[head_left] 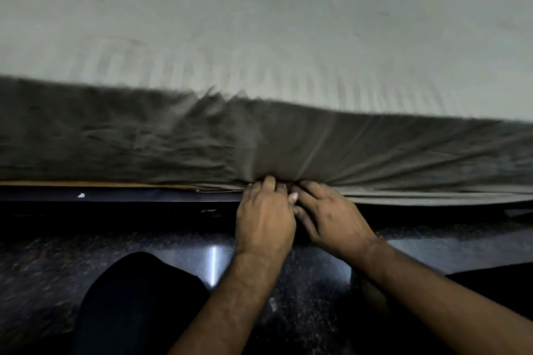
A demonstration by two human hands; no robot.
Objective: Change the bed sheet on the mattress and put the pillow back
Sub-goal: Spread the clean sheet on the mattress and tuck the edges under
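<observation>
A pale grey-green bed sheet [259,23] covers the top of the mattress and hangs down its near side [115,138], where it looks darker and wrinkled. My left hand [264,219] and my right hand [328,216] meet at the bottom edge of the mattress side. Both have their fingers curled into the gathered sheet, and folds fan out from that spot to the right. The fingertips are hidden in the cloth. No pillow is in view.
A dark bed frame rail [115,196] runs below the mattress, with a thin wooden board edge [72,183] showing at the left. Below is a dark speckled glossy floor [43,268]. My knee in black trousers [138,297] is at lower left.
</observation>
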